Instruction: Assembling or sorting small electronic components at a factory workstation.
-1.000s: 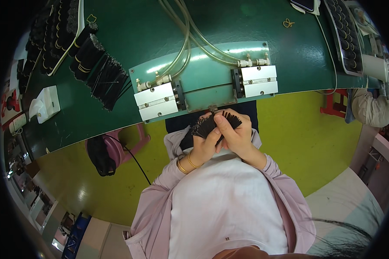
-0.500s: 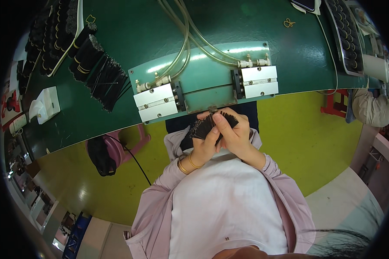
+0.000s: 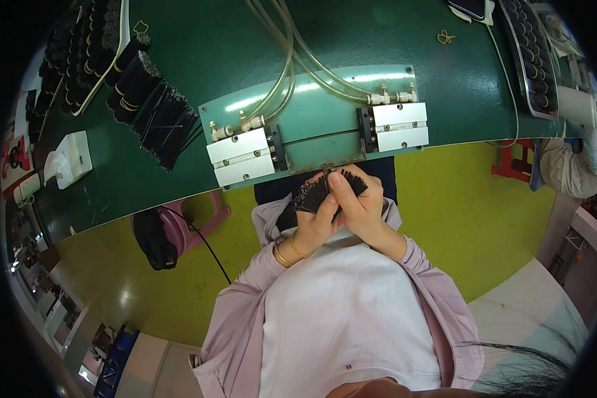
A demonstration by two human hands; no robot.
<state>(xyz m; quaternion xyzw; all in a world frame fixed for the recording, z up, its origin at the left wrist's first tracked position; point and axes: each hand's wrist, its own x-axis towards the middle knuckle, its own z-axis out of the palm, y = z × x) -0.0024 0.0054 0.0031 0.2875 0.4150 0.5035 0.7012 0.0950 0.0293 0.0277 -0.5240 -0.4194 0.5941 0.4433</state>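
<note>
"Black strands [image 3: 310,196], fanned out: where exactly?"

"At the near edge of the green fixture [image 3: 325,109]; touching it or just short, I can't tell."

"How are they held?"

"Left hand [image 3: 317,222] and right hand [image 3: 359,209] both curl closed around the fan, thumbs pressing on top."

"What could go wrong?"

"Slack thumbs might let strands slip and scatter below the fixture. A dark pile [image 3: 169,129] lies left of it, on the counter [image 3: 371,40]."

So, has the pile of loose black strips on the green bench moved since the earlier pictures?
No: judged against the left silver block, the pile of loose black strips shows no visible shift.
</note>
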